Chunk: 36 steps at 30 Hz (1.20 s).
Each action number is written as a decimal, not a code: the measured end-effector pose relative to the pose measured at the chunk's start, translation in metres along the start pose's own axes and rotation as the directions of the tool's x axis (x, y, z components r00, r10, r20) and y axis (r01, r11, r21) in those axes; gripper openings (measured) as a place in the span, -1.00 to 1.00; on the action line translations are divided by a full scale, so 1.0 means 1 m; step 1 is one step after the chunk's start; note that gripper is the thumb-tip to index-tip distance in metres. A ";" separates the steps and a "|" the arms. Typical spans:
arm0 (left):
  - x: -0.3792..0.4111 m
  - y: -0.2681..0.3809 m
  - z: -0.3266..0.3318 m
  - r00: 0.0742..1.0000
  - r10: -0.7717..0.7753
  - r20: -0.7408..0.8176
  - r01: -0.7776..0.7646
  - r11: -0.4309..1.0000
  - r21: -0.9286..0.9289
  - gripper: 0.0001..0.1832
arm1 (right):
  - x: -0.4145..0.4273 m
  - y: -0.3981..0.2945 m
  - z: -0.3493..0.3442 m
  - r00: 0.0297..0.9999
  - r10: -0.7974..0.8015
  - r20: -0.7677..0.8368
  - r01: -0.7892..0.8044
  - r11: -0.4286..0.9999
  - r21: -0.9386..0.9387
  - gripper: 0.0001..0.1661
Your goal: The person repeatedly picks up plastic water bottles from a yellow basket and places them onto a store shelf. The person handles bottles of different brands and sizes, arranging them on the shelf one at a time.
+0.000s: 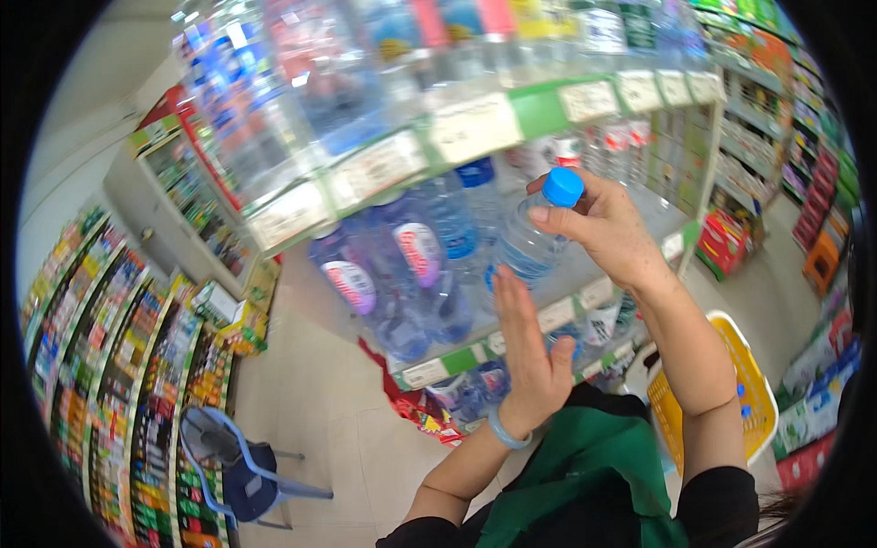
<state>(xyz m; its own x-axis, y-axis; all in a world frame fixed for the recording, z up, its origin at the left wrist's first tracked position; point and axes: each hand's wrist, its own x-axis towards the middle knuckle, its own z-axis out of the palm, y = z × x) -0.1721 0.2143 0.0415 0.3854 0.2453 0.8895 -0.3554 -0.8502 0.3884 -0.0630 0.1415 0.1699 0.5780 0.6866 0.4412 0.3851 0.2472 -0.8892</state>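
Note:
My right hand [603,219] grips a clear plastic water bottle [524,250] just below its blue cap [563,186]. The bottle is tilted over the middle shelf [582,270] of a store rack. My left hand [526,349], with a pale bangle [508,430] at the wrist, is raised with its fingers extended together beside the bottle's lower end. Whether those fingertips touch the bottle, I cannot tell. Left of it stand large purple-tinted bottles [421,260] with oval labels. Behind them is a bottle with a blue label [452,219].
The upper shelf, edged with price tags [476,127], overhangs my hands and carries several bottles [329,75]. At my right is a yellow basket [747,383] with blue-capped items inside. A blue chair [253,472] stands on the floor at left, near stocked shelves [130,356].

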 end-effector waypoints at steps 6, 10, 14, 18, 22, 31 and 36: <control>-0.012 0.036 0.038 0.981 0.021 0.194 0.010 0.987 -0.159 -0.26 | -0.084 0.028 -0.059 0.941 -0.179 -0.286 0.174 0.984 -0.042 -0.56; -0.018 0.093 0.086 0.921 0.212 0.328 -0.051 0.898 -0.437 -0.26 | -0.163 0.013 -0.131 0.862 -0.210 -0.462 0.231 0.973 -0.013 -0.57; -0.046 0.138 0.139 0.797 0.296 0.527 0.181 0.715 -0.676 -0.25 | -0.242 0.003 -0.188 0.780 -0.137 -0.610 -0.002 0.975 -0.220 -0.60; -0.075 0.178 0.200 0.611 0.353 0.709 0.497 0.526 -0.690 -0.30 | -0.316 0.008 -0.234 0.673 0.025 -0.739 -0.353 0.889 -0.291 -0.59; -0.132 0.189 0.263 0.360 0.356 0.862 0.840 0.279 -0.466 -0.37 | -0.377 0.052 -0.264 0.563 0.007 -0.826 -0.547 0.752 -0.367 -0.57; -0.234 0.191 0.346 -0.255 0.258 0.932 0.962 0.165 0.217 -0.33 | -0.472 0.167 -0.278 0.445 0.000 -0.896 -0.704 0.619 -0.349 -0.65; -0.274 0.176 0.368 -0.417 0.200 0.887 0.907 0.162 0.390 -0.25 | -0.500 0.228 -0.275 0.347 0.348 -0.871 -0.883 0.435 -0.178 -0.54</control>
<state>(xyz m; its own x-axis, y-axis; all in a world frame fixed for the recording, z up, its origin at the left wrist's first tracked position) -0.0272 -0.1743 -0.2223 0.5230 -0.6857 -0.5063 0.6239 -0.0967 0.7755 -0.0664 -0.3336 -0.2204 0.9612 -0.2712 -0.0503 -0.2144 -0.6200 -0.7548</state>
